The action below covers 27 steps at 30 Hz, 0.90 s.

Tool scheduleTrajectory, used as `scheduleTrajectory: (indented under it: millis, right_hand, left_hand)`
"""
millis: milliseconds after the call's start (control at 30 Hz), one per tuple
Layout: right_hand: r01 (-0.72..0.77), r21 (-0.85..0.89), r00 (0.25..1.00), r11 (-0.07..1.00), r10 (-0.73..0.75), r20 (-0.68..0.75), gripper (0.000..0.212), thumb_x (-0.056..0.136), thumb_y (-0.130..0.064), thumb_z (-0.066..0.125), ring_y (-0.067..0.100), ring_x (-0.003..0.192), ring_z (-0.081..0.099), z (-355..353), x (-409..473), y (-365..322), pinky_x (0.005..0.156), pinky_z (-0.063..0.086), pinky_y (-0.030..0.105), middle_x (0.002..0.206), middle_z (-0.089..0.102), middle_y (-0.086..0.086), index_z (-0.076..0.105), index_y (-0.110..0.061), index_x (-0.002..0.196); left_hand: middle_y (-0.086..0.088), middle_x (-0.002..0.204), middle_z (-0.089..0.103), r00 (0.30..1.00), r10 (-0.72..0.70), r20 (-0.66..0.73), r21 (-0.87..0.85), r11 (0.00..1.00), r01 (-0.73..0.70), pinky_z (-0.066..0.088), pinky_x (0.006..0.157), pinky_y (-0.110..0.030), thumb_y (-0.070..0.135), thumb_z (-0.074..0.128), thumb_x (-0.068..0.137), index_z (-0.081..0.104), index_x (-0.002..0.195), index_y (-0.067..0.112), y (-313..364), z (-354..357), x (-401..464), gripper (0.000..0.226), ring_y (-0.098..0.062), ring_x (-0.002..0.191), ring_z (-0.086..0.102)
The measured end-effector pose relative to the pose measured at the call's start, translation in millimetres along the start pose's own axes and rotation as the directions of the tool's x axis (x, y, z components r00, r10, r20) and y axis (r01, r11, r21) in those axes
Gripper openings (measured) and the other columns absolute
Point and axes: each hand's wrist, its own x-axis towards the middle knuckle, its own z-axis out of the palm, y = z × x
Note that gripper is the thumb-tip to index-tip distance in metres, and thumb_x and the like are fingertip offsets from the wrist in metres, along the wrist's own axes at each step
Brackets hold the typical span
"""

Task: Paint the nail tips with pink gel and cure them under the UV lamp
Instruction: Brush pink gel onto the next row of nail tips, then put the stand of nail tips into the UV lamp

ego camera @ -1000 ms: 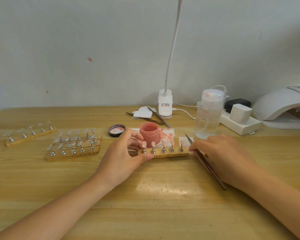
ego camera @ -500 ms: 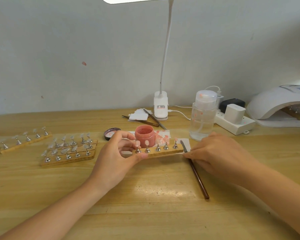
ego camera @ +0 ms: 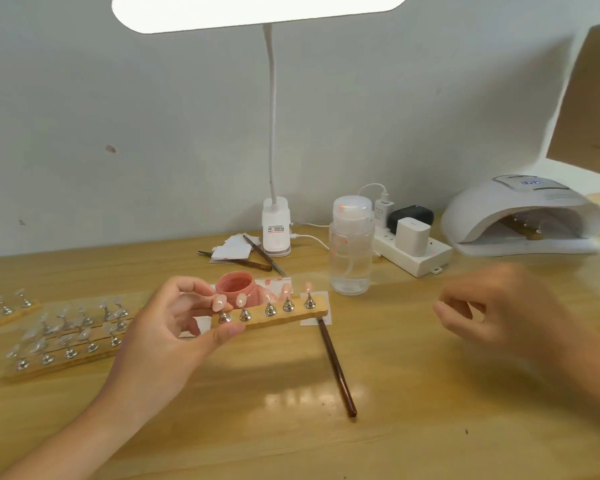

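Gripping the near-left end of a wooden strip [ego camera: 284,315], the left hand [ego camera: 167,327] has its thumb under the front edge and its fingers curled behind, holding the strip tilted just above the table [ego camera: 291,438] at centre frame. Five silver stands on the strip carry pink nail tips [ego camera: 219,302]; the two leftmost tips lie right beside the fingertips. Directly behind the strip sits the open pink gel jar [ego camera: 237,285]. The brush [ego camera: 336,367] lies loose on the wood to the lower right of the strip, its head end on a small white paper square [ego camera: 317,315].

The right hand [ego camera: 492,306] hovers at right of frame, blurred, fingers loosely curled and holding nothing. Above it, in the upper right, the white UV lamp [ego camera: 520,216] stands with another strip visible inside its opening.

Between the strip and the lamp stand a clear pump bottle [ego camera: 351,247] and a white power strip [ego camera: 413,252] with plugs. A desk lamp [ego camera: 276,226] stands at centre back, its lit head across the top of the frame, with tweezers and paper scraps beside its base. More strips of clear tips [ego camera: 66,341] lie at left. A pale wall rises behind the table.
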Motion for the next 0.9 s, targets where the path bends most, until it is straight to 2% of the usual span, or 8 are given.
scheduleTrajectory:
  millis: [100, 167, 267, 333, 467, 533, 733, 900]
  right_hand:
    - [-0.338, 0.132, 0.932, 0.932, 0.312, 0.185, 0.039, 0.085, -0.041, 0.053, 0.008, 0.045, 0.041, -4, 1, 17, 0.047, 0.03, 0.018, 0.042, 0.045, -0.006, 0.059, -0.019, 0.053]
    - [-0.544, 0.301, 0.825, 0.783, 0.434, 0.362, 0.031, 0.086, -0.037, 0.057, 0.003, 0.043, 0.044, -17, 7, 25, 0.049, 0.036, 0.014, 0.05, 0.058, 0.001, 0.069, -0.019, 0.064]
    - [-0.764, 0.365, 0.626, 0.531, 0.476, 0.618, 0.023, 0.082, -0.044, 0.058, 0.005, 0.048, 0.05, -45, 9, 39, 0.049, 0.042, 0.016, 0.066, 0.068, 0.001, 0.073, -0.026, 0.08]
    - [-0.83, 0.308, 0.519, 0.465, 0.445, 0.729, 0.028, 0.069, -0.054, 0.06, 0.007, 0.055, 0.058, -63, 3, 51, 0.051, 0.046, 0.017, 0.074, 0.071, -0.004, 0.07, -0.037, 0.089]
    - [-0.894, 0.379, 0.447, 0.237, 0.474, 0.759, 0.064, 0.059, -0.053, 0.063, 0.014, 0.056, 0.061, -82, -19, 87, 0.048, 0.049, 0.023, 0.087, 0.072, 0.011, 0.054, -0.025, 0.117]
    - [-0.867, 0.494, 0.45, 0.065, 0.528, 0.72, 0.071, 0.052, -0.051, 0.074, 0.013, 0.048, 0.057, -88, -33, 104, 0.041, 0.047, 0.023, 0.082, 0.07, 0.017, 0.059, -0.016, 0.113]
    - [-0.752, 0.631, 0.428, -0.19, 0.586, 0.688, 0.031, 0.068, -0.026, 0.059, 0.009, 0.043, 0.055, -87, -64, 132, 0.037, 0.047, 0.021, 0.069, 0.067, 0.014, 0.06, -0.009, 0.094]
    - [-0.673, 0.67, 0.395, -0.312, 0.614, 0.683, 0.028, 0.062, -0.035, 0.068, 0.009, 0.038, 0.053, -83, -78, 150, 0.033, 0.045, 0.02, 0.058, 0.063, 0.01, 0.06, -0.013, 0.079]
  left_hand:
    - [0.004, 0.084, 0.072, 0.997, -0.005, 0.079, -0.049, 0.999, 0.009, 0.043, 0.059, -0.011, 0.04, 0.092, 0.038, 0.057, 0.076, 0.037, 19, 12, 1, 0.052, -0.009, 0.067, 0.057]
    - [0.004, 0.082, 0.072, 0.989, 0.015, 0.148, -0.083, 0.997, -0.003, 0.049, 0.065, -0.017, 0.032, 0.093, 0.034, 0.058, 0.077, 0.037, 34, 30, 4, 0.056, -0.007, 0.067, 0.06]
    - [0.007, 0.082, 0.071, 0.96, 0.076, 0.269, -0.114, 0.992, -0.046, 0.049, 0.064, -0.019, 0.038, 0.09, 0.038, 0.057, 0.082, 0.038, 60, 73, 10, 0.055, -0.004, 0.071, 0.063]
    - [0.007, 0.082, 0.071, 0.93, 0.13, 0.343, -0.164, 0.983, -0.077, 0.047, 0.06, -0.016, 0.042, 0.08, 0.045, 0.056, 0.086, 0.034, 75, 106, 18, 0.049, -0.004, 0.075, 0.064]
    - [0.006, 0.072, 0.07, 0.912, 0.137, 0.386, -0.261, 0.965, -0.034, 0.049, 0.065, -0.015, 0.025, 0.08, 0.053, 0.053, 0.09, 0.026, 90, 174, 45, 0.046, -0.003, 0.069, 0.063]
    - [0.007, 0.073, 0.068, 0.892, 0.124, 0.435, -0.272, 0.962, -0.001, 0.051, 0.067, -0.016, 0.014, 0.082, 0.06, 0.053, 0.091, 0.026, 91, 203, 59, 0.044, -0.002, 0.068, 0.062]
    - [0.003, 0.08, 0.068, 0.851, 0.094, 0.517, -0.295, 0.953, 0.074, 0.045, 0.065, -0.007, 0.009, 0.08, 0.066, 0.056, 0.1, 0.023, 82, 270, 81, 0.044, 0.003, 0.07, 0.064]
    - [0.0, 0.084, 0.07, 0.845, 0.114, 0.523, -0.311, 0.948, 0.065, 0.049, 0.075, -0.013, 0.009, 0.08, 0.065, 0.058, 0.097, 0.03, 73, 308, 93, 0.045, -0.006, 0.079, 0.066]
